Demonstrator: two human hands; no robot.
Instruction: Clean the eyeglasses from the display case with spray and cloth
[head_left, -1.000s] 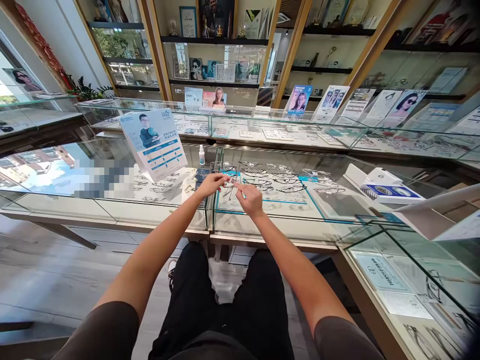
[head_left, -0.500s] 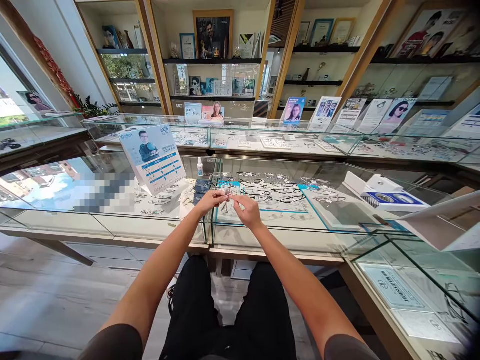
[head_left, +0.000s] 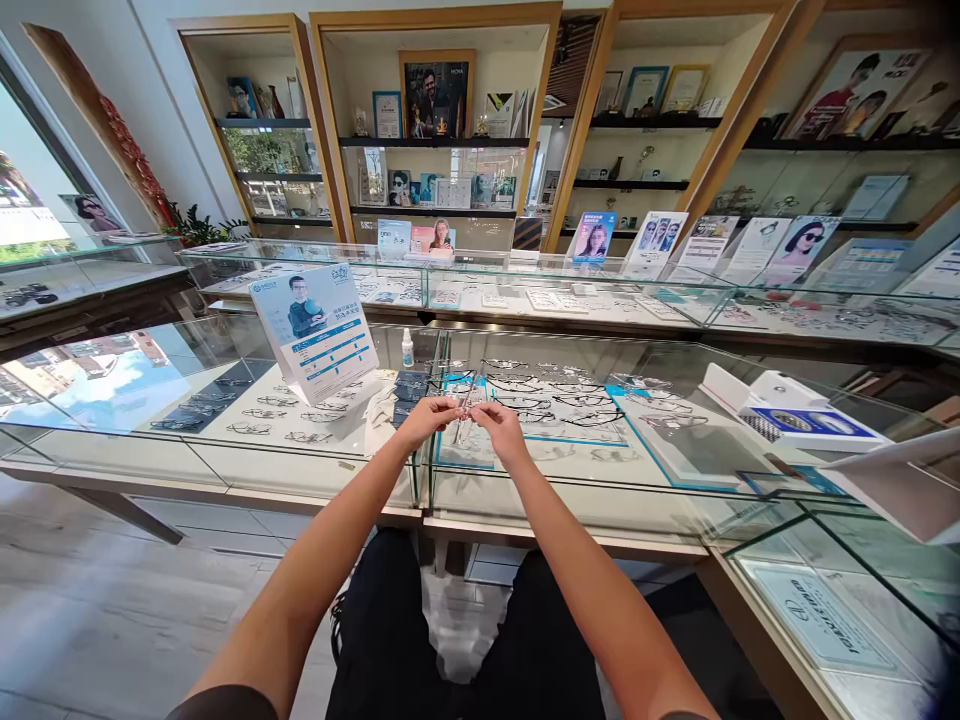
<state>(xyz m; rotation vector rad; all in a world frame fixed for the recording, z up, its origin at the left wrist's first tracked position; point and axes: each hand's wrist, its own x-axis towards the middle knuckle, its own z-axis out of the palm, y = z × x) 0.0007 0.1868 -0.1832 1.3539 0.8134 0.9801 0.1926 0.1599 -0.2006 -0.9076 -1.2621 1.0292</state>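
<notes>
Over the glass counter, my left hand (head_left: pixel 429 420) pinches one side of a pair of thin-framed glasses (head_left: pixel 465 412). The fingers of my right hand (head_left: pixel 501 430) are closed at the other side of the same glasses. My fingertips nearly meet and hide part of the frame; its fine details are too small to make out. Just beyond and to the right, rows of dark-rimmed glasses (head_left: pixel 536 405) lie at the counter. A pale cloth (head_left: pixel 381 412) and a dark blue stack (head_left: pixel 410 388) are left of my hands.
A small white spray bottle (head_left: pixel 407 348) stands behind my left hand. Left of it is a tilted advertising card (head_left: pixel 319 335). An open white box (head_left: pixel 795 415) sits at the right. The glass counter's front edge (head_left: pixel 300 465) runs before my knees, with another display case (head_left: pixel 570 295) behind.
My right hand's extended index finger has drawn in to a pinch on the glasses. The head view has shifted, so the counter and shelves appear lower.
</notes>
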